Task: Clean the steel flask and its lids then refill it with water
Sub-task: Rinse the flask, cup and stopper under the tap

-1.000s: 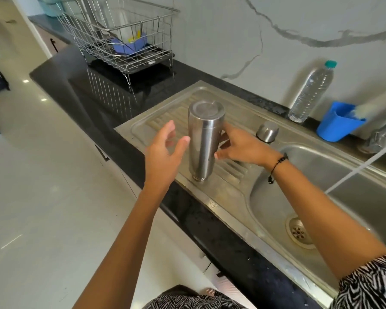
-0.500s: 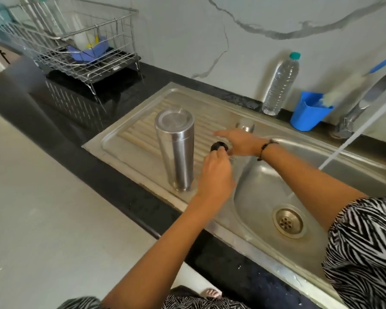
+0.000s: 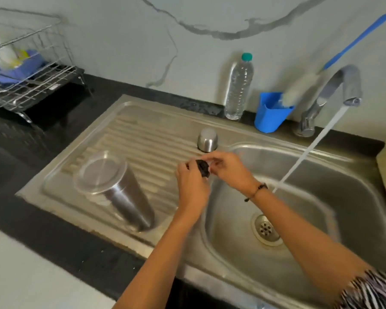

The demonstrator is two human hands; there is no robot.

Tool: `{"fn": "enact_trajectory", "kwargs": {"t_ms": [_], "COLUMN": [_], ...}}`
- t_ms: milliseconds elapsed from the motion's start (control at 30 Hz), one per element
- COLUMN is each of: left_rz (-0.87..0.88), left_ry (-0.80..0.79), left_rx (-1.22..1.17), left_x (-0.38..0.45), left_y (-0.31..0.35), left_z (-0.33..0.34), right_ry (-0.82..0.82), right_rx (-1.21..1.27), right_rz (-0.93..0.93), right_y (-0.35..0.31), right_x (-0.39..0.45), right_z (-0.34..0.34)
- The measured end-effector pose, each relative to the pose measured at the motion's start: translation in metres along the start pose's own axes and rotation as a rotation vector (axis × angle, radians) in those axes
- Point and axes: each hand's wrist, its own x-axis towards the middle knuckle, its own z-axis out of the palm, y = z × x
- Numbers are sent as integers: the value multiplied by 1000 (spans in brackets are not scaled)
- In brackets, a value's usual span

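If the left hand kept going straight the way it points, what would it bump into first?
Probably the steel cap, standing upside down on the drainboard just beyond the left hand, which holds the black lid. Depth is hard to judge.

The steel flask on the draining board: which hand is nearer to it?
Left. The left hand is just to the right of the steel flask, not touching it; the right hand is farther right, beyond the left.

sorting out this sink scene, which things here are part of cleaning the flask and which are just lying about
Part of the job:
steel flask, upside down on the drainboard
steel cap
black inner lid, held by left hand and right hand
running tap

Just lying about:
plastic water bottle
blue cup
dish rack
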Motion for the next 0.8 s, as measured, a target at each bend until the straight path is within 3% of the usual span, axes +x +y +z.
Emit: {"fn": "enact_trajectory", "kwargs": {"t_ms": [133, 233, 300, 400, 567, 667, 800], "left_rz": [166, 218, 123, -164, -350, -400, -516], "left_ry": [-125, -272, -420, -675, -930, -863, -821], "left_rx": [-131, -365, -644, -1032, -1225, -1210, -1226], "left_x": [4, 5, 5, 10, 27, 38, 53], "left_y": [50, 89, 114, 142, 160, 170, 181], "left_z": [26, 55, 73, 93, 116, 128, 138], "right_ry": [284, 469, 578, 677, 653, 572, 593], "right_rx": [95, 125, 171, 240, 234, 276, 497], "right_rz": [54, 91, 132, 192, 121, 39, 162], "right_y": [8, 17, 32, 57, 82, 81, 81], "right_x": [-38, -65, -80, -88, -80, -67, -52], "right_z": [-57, -102, -124, -140, -149, -147, -141]}}
